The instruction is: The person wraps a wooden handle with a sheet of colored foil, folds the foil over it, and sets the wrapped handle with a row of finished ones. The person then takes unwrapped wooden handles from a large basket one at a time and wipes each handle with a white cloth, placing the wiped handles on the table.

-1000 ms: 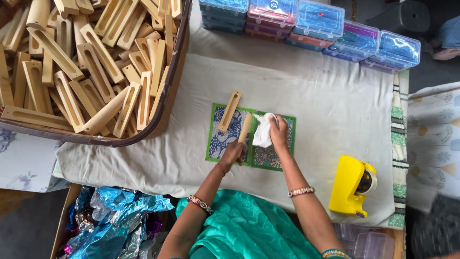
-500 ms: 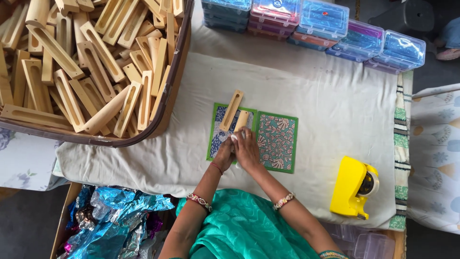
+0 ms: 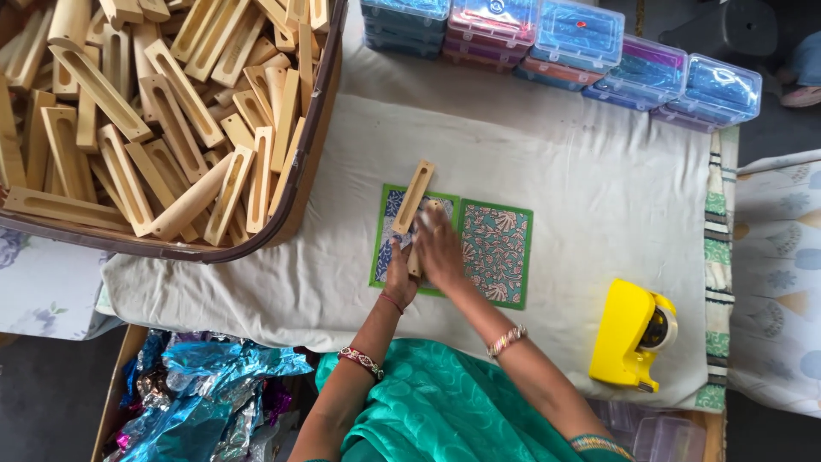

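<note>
Wooden piece [image 3: 416, 250] lies at the middle of the frame on a green-edged patterned mat [image 3: 500, 253], mostly covered by both hands. The left hand [image 3: 398, 281] grips its lower end, fingers closed around it. The right hand [image 3: 440, 248] lies flat over the piece with fingers together, pressing a bit of white cloth [image 3: 423, 223] against it. A second slotted wooden piece [image 3: 413, 196] rests just above, tilted across the mat's top edge. At upper left sits a basket [image 3: 301, 180] heaped with similar wooden pieces. A yellow tape dispenser [image 3: 631, 334] stands at lower right, well apart.
</note>
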